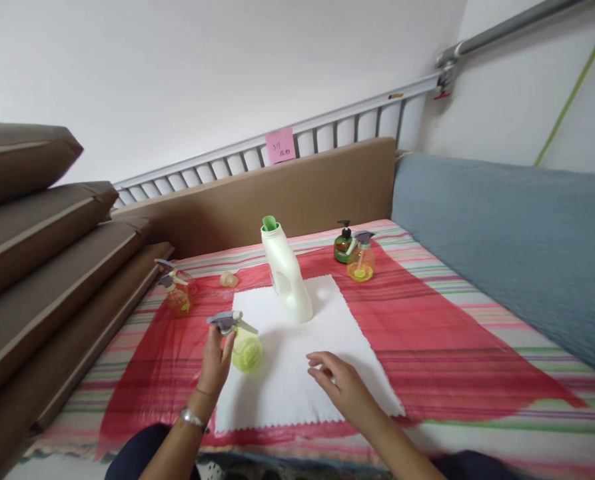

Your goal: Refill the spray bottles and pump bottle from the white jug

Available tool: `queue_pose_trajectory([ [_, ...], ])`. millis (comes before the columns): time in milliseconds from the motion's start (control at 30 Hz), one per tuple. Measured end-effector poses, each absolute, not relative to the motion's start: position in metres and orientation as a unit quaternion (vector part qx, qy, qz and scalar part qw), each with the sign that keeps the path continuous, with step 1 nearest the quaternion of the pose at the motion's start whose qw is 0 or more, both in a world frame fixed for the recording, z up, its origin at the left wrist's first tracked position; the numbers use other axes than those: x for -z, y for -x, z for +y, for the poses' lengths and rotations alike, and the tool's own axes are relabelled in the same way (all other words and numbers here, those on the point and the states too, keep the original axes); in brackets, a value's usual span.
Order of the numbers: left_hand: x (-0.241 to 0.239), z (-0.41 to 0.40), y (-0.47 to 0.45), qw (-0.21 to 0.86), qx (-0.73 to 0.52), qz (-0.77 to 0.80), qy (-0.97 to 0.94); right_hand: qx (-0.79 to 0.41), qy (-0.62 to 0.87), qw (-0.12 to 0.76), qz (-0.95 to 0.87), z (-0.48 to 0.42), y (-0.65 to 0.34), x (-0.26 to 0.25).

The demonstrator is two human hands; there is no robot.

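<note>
My left hand (217,357) is closed round the neck of a yellow see-through spray bottle (248,355), just below its grey and white trigger head. The bottle is tilted over the left side of a white cloth (287,393) with a zigzag edge. Over the right part of that cloth hovers my right hand (338,381), its fingers loosely bent and apart, holding nothing. Behind both hands a large white jug (290,277) with a hollow handle and a green spout stands on the cloth's far edge. Its cap is not on it.
A pale cap (228,279) and more spray bottles (178,300) are at the left. A green pump bottle (344,247) stands beside an orange-yellow spray bottle (361,261) at the back right. Brown cushions (52,267) are stacked left; a blue-grey cushion (507,247) borders the right.
</note>
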State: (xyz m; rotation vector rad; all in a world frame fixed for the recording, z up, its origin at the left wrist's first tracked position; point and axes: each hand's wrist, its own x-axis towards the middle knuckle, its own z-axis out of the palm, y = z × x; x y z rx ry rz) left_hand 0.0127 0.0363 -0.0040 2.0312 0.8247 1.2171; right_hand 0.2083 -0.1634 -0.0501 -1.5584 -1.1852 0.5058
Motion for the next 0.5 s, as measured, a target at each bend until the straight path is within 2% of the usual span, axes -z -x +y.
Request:
queue_pose_trajectory([
  [200, 0.001, 0.033, -0.012, 0.321, -0.461, 0.323, -0.762, -0.248, 0.637, 0.504, -0.528, -0.154, -0.190, 0.056],
  [333, 0.001, 0.026, -0.014, 0.351, -0.471, 0.328, -0.740, -0.204, 0.638, 0.463, -0.580, -0.107, -0.168, 0.046],
  [500, 0.003, 0.020, -0.018, 0.413, -0.467, 0.335, -0.707, -0.183, 0.640, 0.462, -0.586, -0.041, -0.135, 0.040],
])
